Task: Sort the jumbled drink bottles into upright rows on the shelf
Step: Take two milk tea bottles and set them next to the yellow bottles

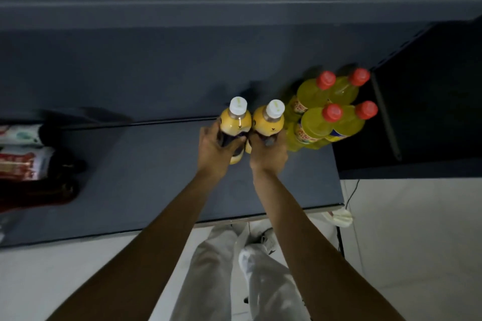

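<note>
Two bare forearms are stretched forward over pale trousers and white shoes. At their ends, each hand is wrapped round an orange bottle. The left hand [215,147] is curled about the body of the left bottle [236,122], thumb across its dark label; the right hand [268,152] is closed round the right bottle [268,122] the same way. Both bottles are held upright, long axes vertical, white caps pointing up at the camera, sides touching, on or just above the shelf [156,177] — contact with it cannot be told.

Just right of them, four yellow bottles [331,109] with red caps are stood upright in a tight two-by-two block, nearest the right bottle and close against it. At the far left edge, dark bottles [31,161] with red-and-white labels are seen lying on their sides.

A dark blue-grey board forms the shelf, backed by a panel of the same colour. Below its front edge, a pale floor is seen, with a thin black cable [350,195] at the right.
</note>
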